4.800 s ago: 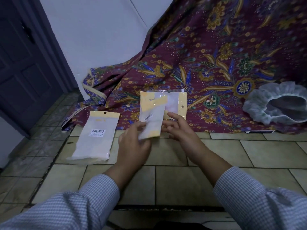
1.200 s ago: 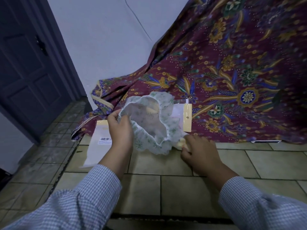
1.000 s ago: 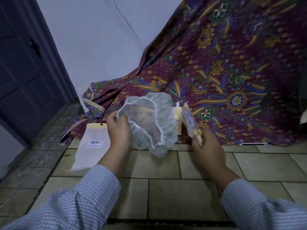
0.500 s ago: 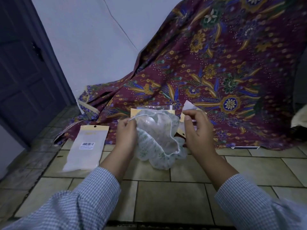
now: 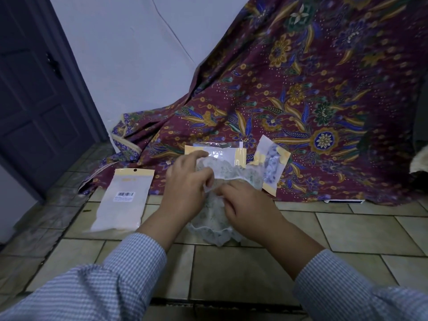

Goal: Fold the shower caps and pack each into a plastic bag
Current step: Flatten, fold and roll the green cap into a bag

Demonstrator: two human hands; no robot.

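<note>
A pale floral shower cap (image 5: 214, 217) with a frilled edge hangs crumpled between both hands over the tiled floor. My left hand (image 5: 185, 185) pinches its upper rim. My right hand (image 5: 249, 213) grips the cap from the right, fingers closed into the fabric. Behind the hands a plastic bag (image 5: 228, 154) with yellow edges lies on the patterned cloth. Just to its right, a second yellow-edged bag (image 5: 272, 166) leans on the cloth. A third bag (image 5: 125, 200) with a barcode label lies flat on the floor at the left.
A maroon floral cloth (image 5: 312, 100) drapes down from the upper right onto the floor. A dark door (image 5: 34, 89) stands at the left beside a white wall. A pale object (image 5: 420, 162) shows at the right edge. Beige floor tiles (image 5: 359, 230) stretch right.
My right hand has let go of the small bag, which now leans on the cloth, and has moved left onto the cap. The cap is more bunched than before.
</note>
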